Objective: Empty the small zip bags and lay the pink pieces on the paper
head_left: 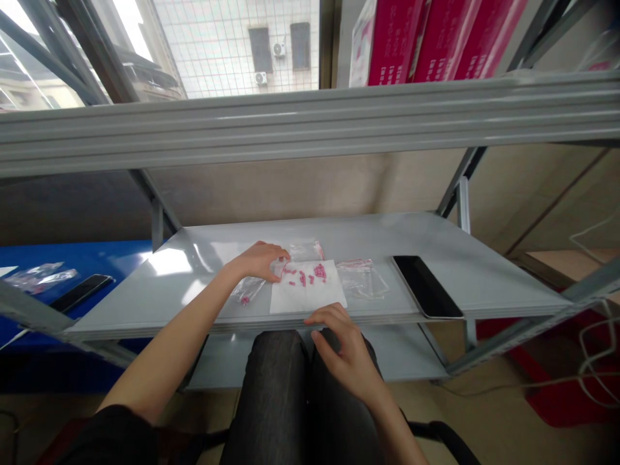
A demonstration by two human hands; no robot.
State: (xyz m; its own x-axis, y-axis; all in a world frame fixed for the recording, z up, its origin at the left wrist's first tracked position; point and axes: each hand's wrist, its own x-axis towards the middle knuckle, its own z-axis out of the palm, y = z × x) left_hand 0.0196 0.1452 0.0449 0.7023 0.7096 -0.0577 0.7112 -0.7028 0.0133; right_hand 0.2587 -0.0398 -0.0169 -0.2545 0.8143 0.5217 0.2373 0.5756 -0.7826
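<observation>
My left hand (261, 259) reaches over the left edge of a white sheet of paper (305, 302), with its thumb and fingers closed around the mouth of a clear plastic bag (250, 288). A small pink piece lies in the bag's lower end. Several small pink pieces (303, 278) are scattered in loose clusters over the sheet's upper half. Near the shelf's front edge, below the sheet, hovers my right hand (346, 352), its fingers apart and holding nothing. Clear zip bags lie behind the sheet (306, 250) and to its right (361, 279).
A black phone (427, 286) lies right of the bags on the grey shelf (232, 234). Overhead runs a thick grey shelf beam (310, 126), with pink boxes (436, 45) above it. Another phone (82, 292) and plastic bags (41, 278) rest on a blue surface at left.
</observation>
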